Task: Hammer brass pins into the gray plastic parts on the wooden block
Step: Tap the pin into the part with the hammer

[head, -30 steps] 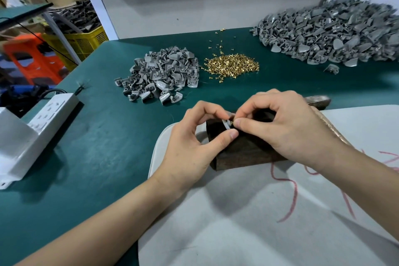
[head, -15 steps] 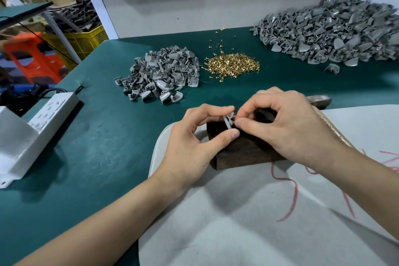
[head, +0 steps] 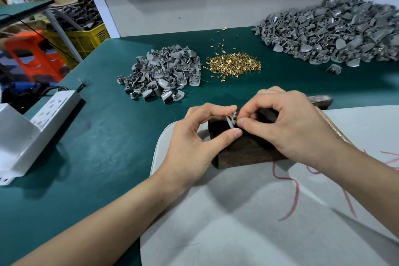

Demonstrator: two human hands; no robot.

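Note:
A dark wooden block (head: 248,153) lies on a pale sheet (head: 259,211) in front of me. Above the block's left end, my left hand (head: 194,142) pinches a small gray plastic part (head: 230,120) between forefinger and thumb. My right hand (head: 289,127) pinches a brass pin (head: 236,119) against that part with thumb and forefinger. A hammer lies behind my right hand; only its metal head (head: 320,100) and a strip of wooden handle (head: 332,127) show. Loose brass pins (head: 234,65) sit in a heap on the green table.
A small pile of gray parts (head: 164,73) lies left of the pins, and a large pile (head: 332,34) fills the far right. A white power strip (head: 54,106) and a white bracket (head: 15,136) stand at the left edge. Yellow crate (head: 86,39) beyond the table.
The gray part has been lifted slightly off the block and tilted upright between my fingers. My right fingertips now hold a pin against it. Both hands stay in place.

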